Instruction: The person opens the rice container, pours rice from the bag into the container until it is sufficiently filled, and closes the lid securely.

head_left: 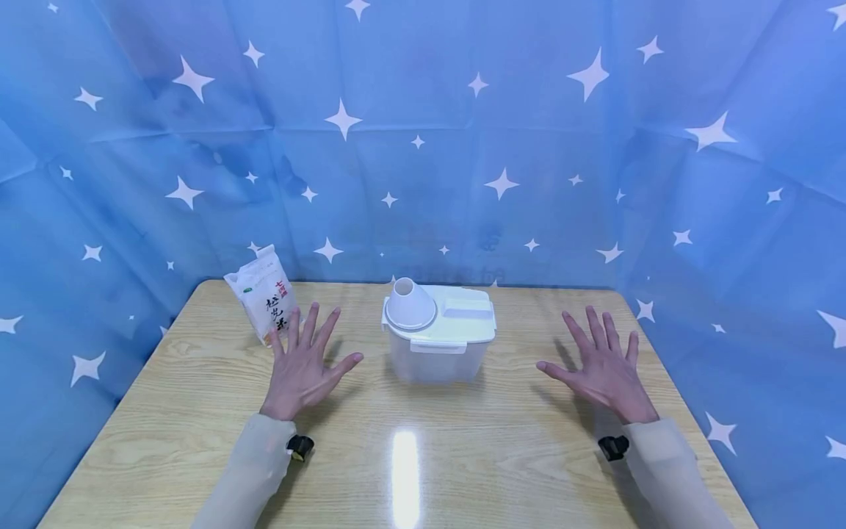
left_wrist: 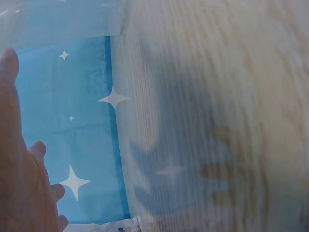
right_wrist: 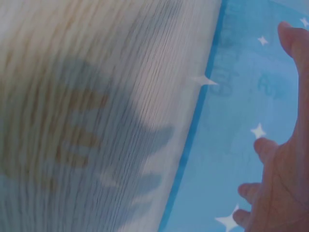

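Observation:
In the head view a clear plastic storage box (head_left: 432, 361) with a white lid (head_left: 465, 308) stands near the middle of the table. A white cone-shaped spout (head_left: 408, 305) sits on the lid's left side. To the left, a white printed bag (head_left: 264, 292) stands tilted at the back of the table. My left hand (head_left: 306, 367) is held with fingers spread between bag and box, its fingertips overlapping the bag's lower edge in this view. On the box's other side, my right hand (head_left: 604, 367) also has its fingers spread. Both hands hold nothing.
The wooden table (head_left: 482, 455) has a bright light reflection near its front. Blue curtains (head_left: 423, 162) with white stars hang behind the table and along both sides. Each wrist wears a small black device, the left one (head_left: 300, 447) and the right one (head_left: 613, 447).

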### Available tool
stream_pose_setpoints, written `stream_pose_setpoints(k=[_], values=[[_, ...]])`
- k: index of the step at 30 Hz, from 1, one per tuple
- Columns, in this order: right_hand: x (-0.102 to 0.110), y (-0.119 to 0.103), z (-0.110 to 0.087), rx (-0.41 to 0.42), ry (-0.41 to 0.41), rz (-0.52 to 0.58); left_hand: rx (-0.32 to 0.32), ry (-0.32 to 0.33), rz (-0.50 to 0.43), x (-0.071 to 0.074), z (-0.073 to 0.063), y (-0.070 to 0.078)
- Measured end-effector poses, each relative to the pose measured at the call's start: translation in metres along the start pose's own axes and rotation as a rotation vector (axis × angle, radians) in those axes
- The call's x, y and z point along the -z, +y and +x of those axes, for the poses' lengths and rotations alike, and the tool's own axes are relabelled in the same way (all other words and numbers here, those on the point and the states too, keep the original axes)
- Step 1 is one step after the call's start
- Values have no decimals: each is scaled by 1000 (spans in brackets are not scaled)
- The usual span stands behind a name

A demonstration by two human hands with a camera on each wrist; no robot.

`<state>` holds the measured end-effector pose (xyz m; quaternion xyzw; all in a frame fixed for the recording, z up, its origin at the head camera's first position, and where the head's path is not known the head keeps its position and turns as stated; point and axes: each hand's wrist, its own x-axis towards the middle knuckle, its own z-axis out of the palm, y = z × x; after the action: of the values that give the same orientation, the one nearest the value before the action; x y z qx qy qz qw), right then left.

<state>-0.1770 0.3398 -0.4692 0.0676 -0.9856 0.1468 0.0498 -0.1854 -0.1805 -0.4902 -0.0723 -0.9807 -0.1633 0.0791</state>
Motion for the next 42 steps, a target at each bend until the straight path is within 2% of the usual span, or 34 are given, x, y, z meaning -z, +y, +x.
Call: stream_pose_setpoints(k=[9,14,21,29,37,42], values=[[3,1,-2,-5,-7,12,-19,-11,-29,-2,0,0],[4,0,-2,10,10,17,-37,-6,-87,-2,3,1],[10,-6,1,38,9,25,-53,-47,-243,-4,6,5],[23,-24,8,59,-21,106,-44,-102,-510,-8,11,7],[32,-39,12,89,-4,152,-42,-128,-663,-10,13,9],[36,-48,13,105,13,186,-30,-150,-791,-14,14,13]])
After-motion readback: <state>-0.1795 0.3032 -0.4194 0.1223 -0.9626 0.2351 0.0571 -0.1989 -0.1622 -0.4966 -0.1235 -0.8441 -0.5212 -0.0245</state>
